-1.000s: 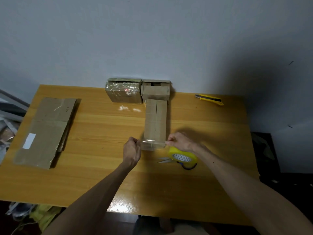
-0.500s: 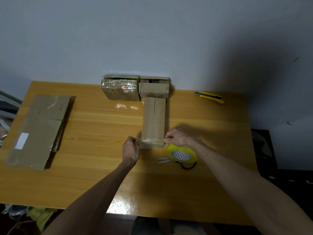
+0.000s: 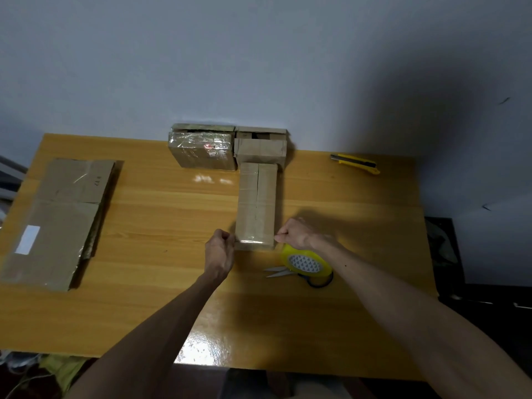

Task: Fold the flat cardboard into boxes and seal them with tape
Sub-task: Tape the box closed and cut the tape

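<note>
**Status: third box, near-end tape going on**

Box (image 3: 257, 203) lies lengthwise mid-table, far end touching one of the two finished-looking boxes at the wall. Top flaps are closed, with the centre seam visible. Tape bands seem to cross it further up, but glare makes that hard to confirm.

Left hand (image 3: 220, 250) sits at the box's near-left corner and right hand (image 3: 293, 234) at the near-right. Both have fingers curled and pinch the ends of a clear strip (image 3: 253, 241) stretched across the near end of the box top. The strip looks to be lying on the cardboard, with its ends not yet wrapped down the sides.

Done, as far as I can see:
- wrapped box (image 3: 201, 148) at the wall, heavily taped
- plain box (image 3: 260, 148) beside it, folded; its top looks partly open, can't tell if sealed
- current box folded and mostly taped

Left, by my read:
- press this strip down and fold its ends over the sides
- flat stack (image 3: 57, 214) on the left of the table (image 3: 161, 214) is untouched, several sheets, count unclear

Roll (image 3: 306, 262) sits just under the right wrist, partly over the scissors (image 3: 277, 272). Knife (image 3: 355, 163) is far right, well apart.

Overall, a bit under halfway.
</note>
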